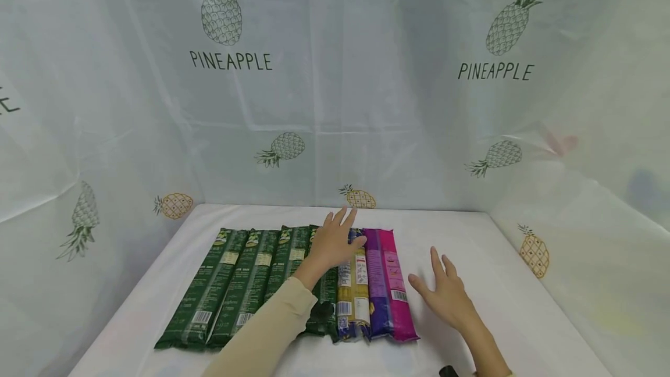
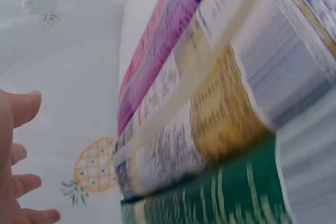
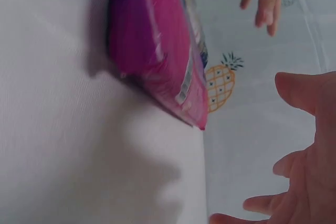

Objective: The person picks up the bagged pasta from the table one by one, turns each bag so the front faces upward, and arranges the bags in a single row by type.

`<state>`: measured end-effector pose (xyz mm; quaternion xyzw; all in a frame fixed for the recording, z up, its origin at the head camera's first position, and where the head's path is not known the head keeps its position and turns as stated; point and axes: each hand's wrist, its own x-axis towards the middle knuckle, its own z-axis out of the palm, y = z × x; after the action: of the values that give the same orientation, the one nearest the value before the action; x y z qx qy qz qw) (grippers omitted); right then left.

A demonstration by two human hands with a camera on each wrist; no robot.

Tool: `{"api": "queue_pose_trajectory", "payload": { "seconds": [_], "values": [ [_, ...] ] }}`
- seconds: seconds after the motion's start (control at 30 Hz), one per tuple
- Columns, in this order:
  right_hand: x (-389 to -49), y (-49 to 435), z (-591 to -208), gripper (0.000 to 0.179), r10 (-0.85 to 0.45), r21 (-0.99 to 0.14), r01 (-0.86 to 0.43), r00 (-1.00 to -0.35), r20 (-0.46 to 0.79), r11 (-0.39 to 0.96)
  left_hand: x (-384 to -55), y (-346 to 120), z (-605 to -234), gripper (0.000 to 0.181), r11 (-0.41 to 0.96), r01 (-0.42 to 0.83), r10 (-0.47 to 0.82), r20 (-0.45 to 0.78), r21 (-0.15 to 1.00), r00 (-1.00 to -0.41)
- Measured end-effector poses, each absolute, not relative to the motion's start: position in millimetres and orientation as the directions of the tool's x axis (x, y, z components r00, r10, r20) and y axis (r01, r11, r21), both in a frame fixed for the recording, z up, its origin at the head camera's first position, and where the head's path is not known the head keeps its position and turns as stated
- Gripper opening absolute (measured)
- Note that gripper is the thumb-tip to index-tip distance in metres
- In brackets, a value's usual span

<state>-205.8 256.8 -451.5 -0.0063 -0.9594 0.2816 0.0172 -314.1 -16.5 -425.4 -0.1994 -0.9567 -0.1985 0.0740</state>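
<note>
Several green packets (image 1: 251, 278) lie side by side on the white table, printed with barcodes and pale labels. To their right are a gold and blue packet (image 1: 353, 301) and a purple and pink packet (image 1: 389, 284). My left hand (image 1: 335, 243) is spread above the far part of the row, hiding parts of the green and gold packets. Its fingers hold nothing, and the left wrist view shows them apart from the packets. Right of the pink packet, my right hand (image 1: 445, 295) hovers over the table with fingers extended, touching nothing.
A white cloth covers the table (image 1: 445, 231). Pale curtains (image 1: 356, 98) printed with pineapples hang behind it and along both sides. A small black object (image 1: 448, 371) shows at the bottom edge, near my right forearm.
</note>
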Motion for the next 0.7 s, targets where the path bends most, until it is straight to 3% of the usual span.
{"api": "queue_pose_trajectory", "payload": {
  "seconds": [0.23,0.43,0.7],
  "values": [
    [-200.0,248.2,-446.3,0.103,0.022,-0.668,0.017,-1.0,-0.002,0.744,-322.6,1.6,-433.9,0.074,0.702,0.404,0.358,0.2,0.587,-0.912],
    [-194.5,240.0,-445.2,0.102,0.046,-0.734,0.06,-0.998,-0.04,0.677,-327.4,12.7,-437.3,0.069,0.57,0.294,0.343,0.103,0.767,-0.934],
    [-190.3,223.9,-453.1,0.094,0.048,-0.789,0.113,-0.993,-0.106,0.604,-331.2,23.9,-438.5,0.062,0.543,0.235,0.32,0.06,0.806,-0.945]
  ]
}}
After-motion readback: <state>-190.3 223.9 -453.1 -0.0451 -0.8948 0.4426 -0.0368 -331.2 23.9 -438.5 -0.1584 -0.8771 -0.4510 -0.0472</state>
